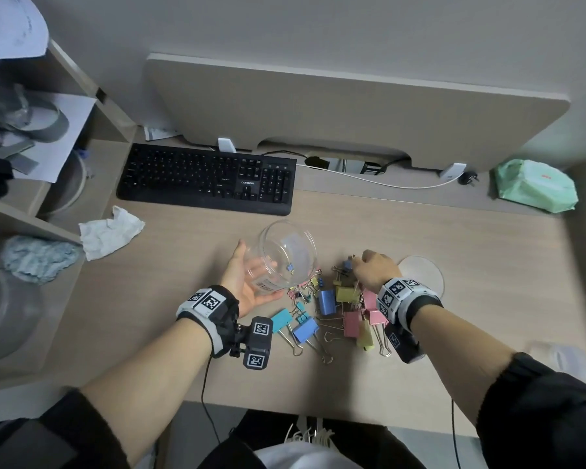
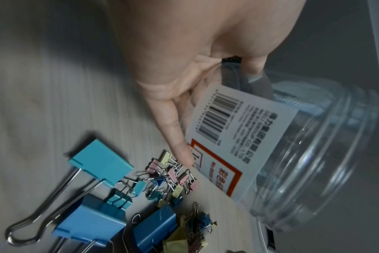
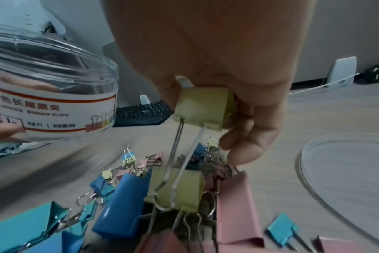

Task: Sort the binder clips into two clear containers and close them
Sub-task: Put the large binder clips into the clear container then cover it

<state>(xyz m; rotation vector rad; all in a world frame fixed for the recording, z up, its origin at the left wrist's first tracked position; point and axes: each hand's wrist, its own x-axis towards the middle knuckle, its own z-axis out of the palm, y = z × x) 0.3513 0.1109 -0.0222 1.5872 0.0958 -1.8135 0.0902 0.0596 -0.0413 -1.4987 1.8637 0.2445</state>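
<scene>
My left hand [image 1: 247, 282] grips a clear round container [image 1: 285, 255], tilted with its mouth toward the clips; its label [image 2: 231, 137] faces the left wrist camera. One small blue clip [image 1: 289, 266] lies inside. A mixed pile of binder clips [image 1: 335, 309], large and small, in blue, pink, yellow and teal, lies on the desk between my hands. Over the pile's far side, my right hand [image 1: 376, 269] pinches a large yellow clip [image 3: 203, 106], whose wire handles hang down. A clear round lid [image 1: 423, 275] lies flat just right of that hand.
A black keyboard [image 1: 207, 177] sits behind the container, a crumpled tissue [image 1: 109, 231] to its left. A green wipes pack [image 1: 535, 187] and a white cable [image 1: 369, 181] lie at the back right. A shelf unit [image 1: 31, 198] borders the left. A blurred pale object [image 1: 555, 357] sits by my right elbow.
</scene>
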